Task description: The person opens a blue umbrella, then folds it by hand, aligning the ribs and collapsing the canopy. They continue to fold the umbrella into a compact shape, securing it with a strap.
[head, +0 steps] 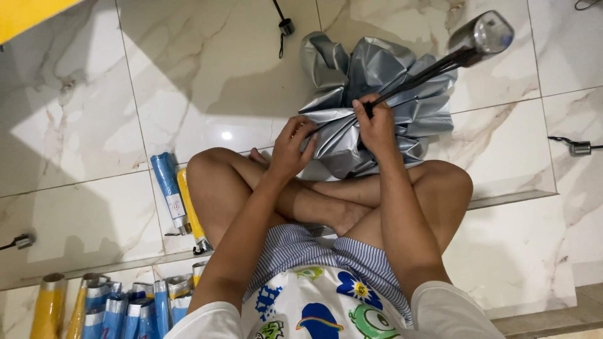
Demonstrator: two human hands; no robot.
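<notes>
On the marble floor [207, 69], above the person's crossed legs, a silver folding umbrella [377, 81] lies half collapsed, its handle [483, 34] pointing up and away. The right hand [375, 129] is clenched around the dark ribs, while the left hand [290, 149] pinches the canopy fabric. Rolled blue and yellow umbrellas [179, 198] lie just beside the left knee.

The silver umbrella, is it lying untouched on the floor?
No, both the left hand and the right hand grip the silver umbrella above the crossed legs.
</notes>
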